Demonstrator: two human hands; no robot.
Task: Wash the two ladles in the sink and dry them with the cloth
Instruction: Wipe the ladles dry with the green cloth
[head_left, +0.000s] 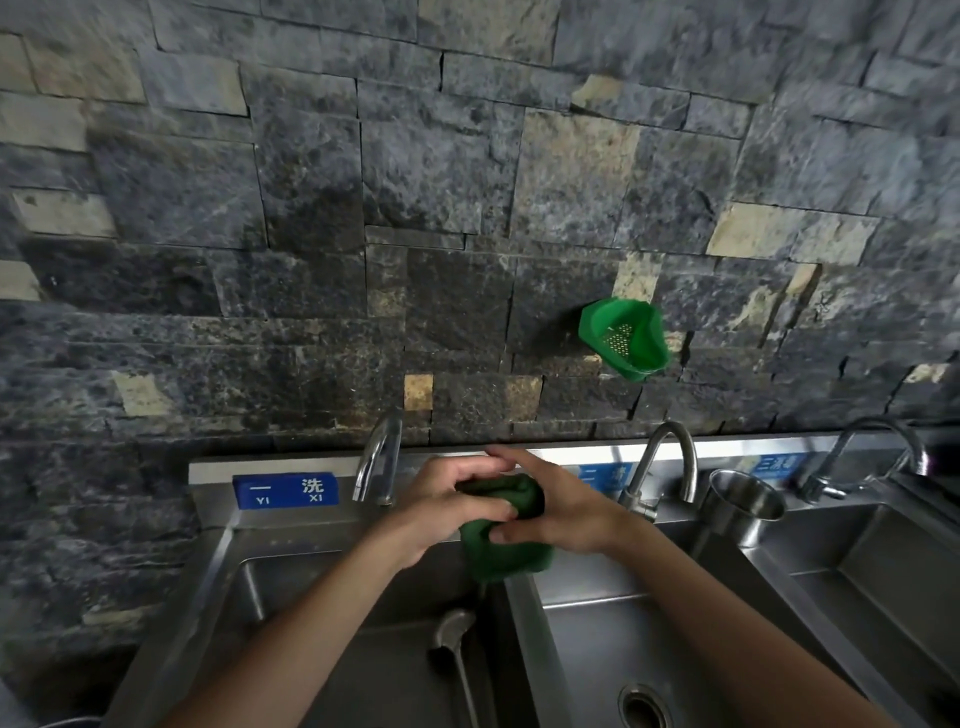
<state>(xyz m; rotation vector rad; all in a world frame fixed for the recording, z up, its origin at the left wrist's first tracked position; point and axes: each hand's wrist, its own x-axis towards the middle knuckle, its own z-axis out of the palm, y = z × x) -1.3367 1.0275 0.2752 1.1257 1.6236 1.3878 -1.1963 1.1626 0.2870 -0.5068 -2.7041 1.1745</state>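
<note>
Both hands hold a dark green cloth (506, 548) above the divider between the left and middle basins. My left hand (444, 506) grips its upper left part, and my right hand (558, 512) wraps the upper right, thumb pressed on the cloth. The cloth's lower end hangs down free. One metal ladle (453, 636) lies in the left basin (291, 587), bowl up near the divider, handle running toward the bottom edge. A second ladle is not visible.
Three curved taps (382, 457) (670, 462) (878, 447) stand along the back of the steel sink unit. A steel cup (740, 506) sits between the middle basin (597, 654) and the right basin. A green plastic basket (626, 338) hangs on the stone wall.
</note>
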